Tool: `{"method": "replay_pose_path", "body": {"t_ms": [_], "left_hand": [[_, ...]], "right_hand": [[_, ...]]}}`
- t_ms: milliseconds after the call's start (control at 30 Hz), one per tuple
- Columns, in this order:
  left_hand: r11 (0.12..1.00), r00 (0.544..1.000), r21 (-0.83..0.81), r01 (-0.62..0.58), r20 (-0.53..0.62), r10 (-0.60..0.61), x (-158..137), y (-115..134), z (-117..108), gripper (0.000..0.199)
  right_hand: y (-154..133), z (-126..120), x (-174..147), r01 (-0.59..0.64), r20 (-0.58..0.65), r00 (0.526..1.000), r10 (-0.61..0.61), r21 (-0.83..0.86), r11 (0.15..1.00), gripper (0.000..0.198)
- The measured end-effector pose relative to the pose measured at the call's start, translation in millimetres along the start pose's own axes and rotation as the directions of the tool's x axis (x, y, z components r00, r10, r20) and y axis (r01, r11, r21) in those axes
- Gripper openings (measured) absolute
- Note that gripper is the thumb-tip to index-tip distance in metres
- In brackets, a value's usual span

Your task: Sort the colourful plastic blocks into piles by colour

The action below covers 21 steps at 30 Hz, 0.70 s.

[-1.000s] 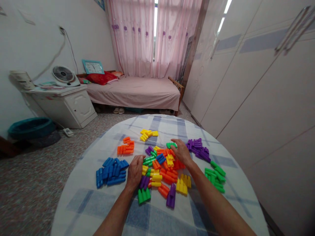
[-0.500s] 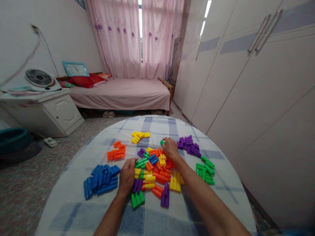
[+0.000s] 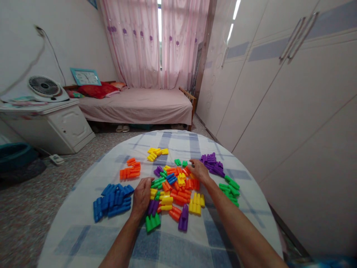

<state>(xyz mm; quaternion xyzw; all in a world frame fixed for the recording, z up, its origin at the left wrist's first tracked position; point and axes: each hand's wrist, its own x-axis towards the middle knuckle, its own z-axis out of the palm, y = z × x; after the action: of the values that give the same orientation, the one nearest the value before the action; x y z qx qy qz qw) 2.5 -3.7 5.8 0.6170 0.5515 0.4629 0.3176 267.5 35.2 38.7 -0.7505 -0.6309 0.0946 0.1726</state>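
Note:
Plastic peg-like building blocks in several colours lie in a mixed pile (image 3: pixel 178 195) at the middle of the table. My left hand (image 3: pixel 141 196) rests at the pile's left edge, fingers loosely bent, fingertips close to a green block (image 3: pixel 158 182). I see nothing held in it, though its underside is hidden. Over the pile's back right side is my right hand (image 3: pixel 199 169), fingers apart and without a block. Just left of its fingertips, two small green blocks (image 3: pixel 184 163) lie on the cloth.
Sorted groups ring the pile: blue blocks (image 3: pixel 115 201), orange blocks (image 3: pixel 130 171), yellow blocks (image 3: pixel 156 153), purple blocks (image 3: pixel 212 163) and green blocks (image 3: pixel 230 189). A checked cloth covers the round table (image 3: pixel 111 245). A bed (image 3: pixel 134 104) stands beyond, wardrobes (image 3: pixel 273 123) to the right.
My right hand has let go of a small green block behind the pile and drawn back slightly to the right. My left hand stays beside the pile; the view has shifted slightly.

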Motion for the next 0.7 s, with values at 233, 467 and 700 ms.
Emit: {"method": "replay_pose_path", "body": {"t_ms": [233,467,700], "left_hand": [[1.0,1.0,-0.011,0.019,0.014,-0.019,-0.6,1.0,-0.2,0.042],[1.0,1.0,0.02,0.013,0.022,-0.013,0.2,-0.4,-0.3,0.043],[0.998,1.0,0.061,0.0,0.008,-0.001,0.6,1.2,0.0,0.043]], "right_hand": [[-34.7,17.0,5.9,-0.044,-0.043,0.998,0.041,-0.06,0.997,0.037],[-35.0,2.1,2.4,-0.019,-0.09,0.996,0.017,-0.02,1.0,0.036],[40.0,-43.6,-41.8,0.124,-0.172,0.981,-0.087,0.215,0.969,0.04]]}}
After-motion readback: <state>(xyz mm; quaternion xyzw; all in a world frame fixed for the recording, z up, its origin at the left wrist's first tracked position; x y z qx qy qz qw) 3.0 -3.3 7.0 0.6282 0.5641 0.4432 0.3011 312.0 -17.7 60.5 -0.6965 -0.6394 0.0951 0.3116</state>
